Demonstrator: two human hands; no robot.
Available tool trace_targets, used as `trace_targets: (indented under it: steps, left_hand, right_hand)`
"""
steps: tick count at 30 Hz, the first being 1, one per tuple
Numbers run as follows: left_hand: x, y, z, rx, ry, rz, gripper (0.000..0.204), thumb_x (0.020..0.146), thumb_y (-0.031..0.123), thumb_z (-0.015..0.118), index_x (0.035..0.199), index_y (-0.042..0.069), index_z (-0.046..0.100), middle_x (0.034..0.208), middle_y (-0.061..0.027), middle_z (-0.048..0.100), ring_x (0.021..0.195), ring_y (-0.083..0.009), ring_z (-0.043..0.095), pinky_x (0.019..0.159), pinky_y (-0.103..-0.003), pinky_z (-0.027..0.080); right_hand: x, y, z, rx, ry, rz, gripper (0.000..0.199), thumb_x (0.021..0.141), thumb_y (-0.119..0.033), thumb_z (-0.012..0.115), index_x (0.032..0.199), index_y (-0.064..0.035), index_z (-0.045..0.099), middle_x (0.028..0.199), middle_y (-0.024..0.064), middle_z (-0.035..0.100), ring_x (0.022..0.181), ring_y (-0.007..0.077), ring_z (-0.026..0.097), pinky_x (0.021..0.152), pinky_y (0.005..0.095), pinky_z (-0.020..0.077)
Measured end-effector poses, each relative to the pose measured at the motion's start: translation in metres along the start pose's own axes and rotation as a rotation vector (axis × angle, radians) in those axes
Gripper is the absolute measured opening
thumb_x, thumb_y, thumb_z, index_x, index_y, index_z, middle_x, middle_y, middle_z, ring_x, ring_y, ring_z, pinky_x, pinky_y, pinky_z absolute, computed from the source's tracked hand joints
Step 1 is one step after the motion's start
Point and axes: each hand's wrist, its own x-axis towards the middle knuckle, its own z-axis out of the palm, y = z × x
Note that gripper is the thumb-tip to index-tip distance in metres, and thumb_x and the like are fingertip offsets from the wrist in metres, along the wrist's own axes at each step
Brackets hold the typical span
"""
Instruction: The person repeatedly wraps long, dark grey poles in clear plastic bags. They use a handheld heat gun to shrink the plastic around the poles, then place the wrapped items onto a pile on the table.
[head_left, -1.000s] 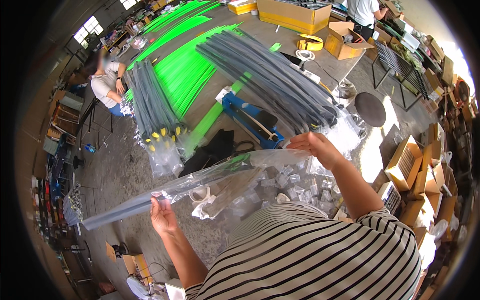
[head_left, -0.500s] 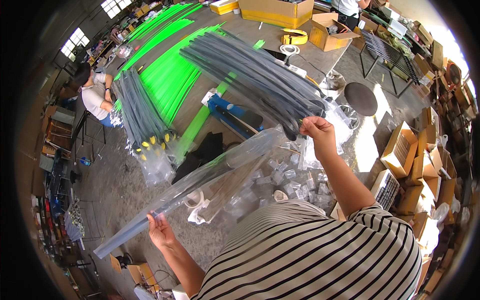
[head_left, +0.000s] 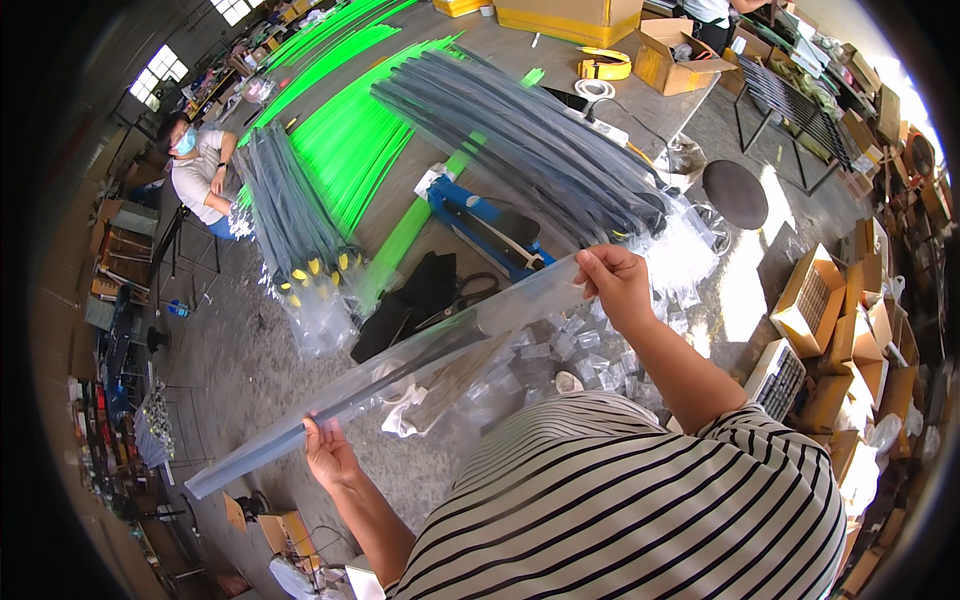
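Note:
A long clear plastic sleeve point(head_left: 500, 312) with a dark rod inside its lower part stretches slantwise in front of me. My left hand point(head_left: 330, 455) pinches it near its lower left end, thumb on top. At the upper right end my right hand point(head_left: 615, 285) pinches the sleeve's edge between thumb and fingers. Just beyond it on the table lie a black cloth point(head_left: 420, 295), black-handled scissors point(head_left: 478, 288) and a long blue tool with a black pad point(head_left: 490, 222), perhaps a hand sealer. Past my right hand lies a large bundle of dark rods in clear sleeves point(head_left: 510, 140).
A smaller sleeved bundle with yellow tips point(head_left: 305, 225) and loose bright green rods point(head_left: 340, 150) cover the table's left. Small clear packets point(head_left: 600, 355) lie below my right forearm. A person point(head_left: 205, 175) sits at far left. A round stool point(head_left: 735, 195) and cartons point(head_left: 805, 290) stand right.
My right hand has moved slightly left and down, away from the large bundle's ends, and the sleeve looks straighter. The seated person's head has turned. The whole view has shifted a little.

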Motion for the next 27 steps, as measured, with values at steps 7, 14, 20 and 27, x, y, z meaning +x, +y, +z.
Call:
trace_targets:
  steps: [7, 14, 20, 27]
  left_hand:
    - [-0.010, -0.012, 0.013, 0.025, 0.052, -0.028, 0.018, 0.081, 0.013, 0.058, 0.093, 0.000, 0.056, 0.092, -0.0073, 0.061, 0.085, -0.0140, 0.059, 0.072, -0.025, 0.051]
    - [-0.010, -0.021, 0.004, 0.071, 0.098, -0.070, 0.018, 0.080, 0.013, 0.059, 0.093, 0.001, 0.056, 0.091, -0.0073, 0.061, 0.084, -0.0148, 0.059, 0.073, -0.026, 0.050]
    - [0.000, -0.050, 0.003, 0.065, 0.186, -0.151, 0.019, 0.081, 0.012, 0.057, 0.094, -0.002, 0.054, 0.093, -0.0097, 0.060, 0.087, -0.0172, 0.058, 0.075, -0.028, 0.050]
    - [0.017, -0.085, 0.020, -0.001, 0.276, -0.209, 0.021, 0.082, 0.011, 0.056, 0.095, -0.005, 0.052, 0.091, -0.0126, 0.058, 0.087, -0.0206, 0.058, 0.078, -0.029, 0.050]
  right_hand:
    - [0.013, 0.018, -0.001, -0.064, -0.086, -0.096, 0.021, 0.080, -0.021, 0.060, 0.074, -0.0011, 0.061, 0.059, 0.0017, 0.060, 0.050, 0.0060, 0.049, 0.048, 0.0201, 0.0384]
    - [0.017, 0.029, 0.003, -0.234, 0.043, -0.080, 0.021, 0.080, -0.019, 0.059, 0.072, 0.0001, 0.063, 0.049, 0.0002, 0.052, 0.044, 0.0052, 0.046, 0.043, 0.0204, 0.0354]
    - [0.048, 0.066, -0.002, -0.144, -0.014, -0.065, 0.020, 0.081, -0.019, 0.059, 0.078, 0.0001, 0.064, 0.050, -0.0007, 0.050, 0.044, 0.0050, 0.044, 0.043, 0.0204, 0.0347]
    - [0.106, 0.096, 0.001, -0.160, -0.055, -0.082, 0.021, 0.080, -0.020, 0.059, 0.080, 0.0003, 0.065, 0.052, -0.0018, 0.050, 0.044, 0.0047, 0.040, 0.043, 0.0211, 0.0329]
